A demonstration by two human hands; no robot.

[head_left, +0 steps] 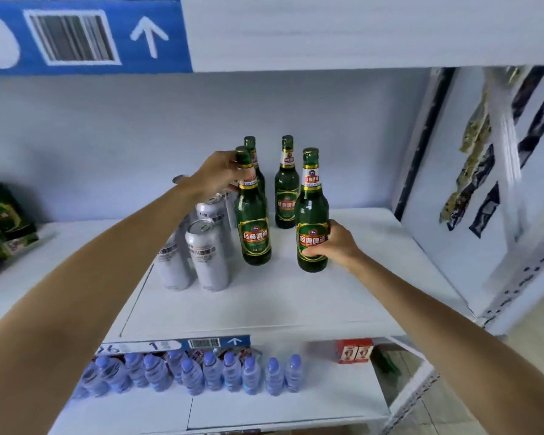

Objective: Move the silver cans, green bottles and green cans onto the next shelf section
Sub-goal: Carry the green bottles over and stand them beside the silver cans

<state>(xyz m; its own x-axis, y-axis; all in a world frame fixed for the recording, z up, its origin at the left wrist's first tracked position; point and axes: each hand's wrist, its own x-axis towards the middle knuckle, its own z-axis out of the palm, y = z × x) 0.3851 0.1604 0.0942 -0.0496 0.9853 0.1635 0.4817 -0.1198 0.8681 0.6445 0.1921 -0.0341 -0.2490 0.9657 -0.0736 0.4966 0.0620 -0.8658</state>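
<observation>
While each hand, left hand and right hand, grips a red-and-green-labelled green bottle, silver cans stand beside

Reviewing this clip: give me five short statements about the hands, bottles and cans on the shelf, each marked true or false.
1. The left hand grips a green bottle at its neck. True.
2. The right hand is empty. False: it holds the front right bottle low on its body.
3. Four green bottles stand upright on the shelf. True.
4. The silver cans stand to the right of the bottles. False: they stand to their left.
5. The shelf below holds green cans. False: it holds water bottles with blue caps and red boxes.
</observation>
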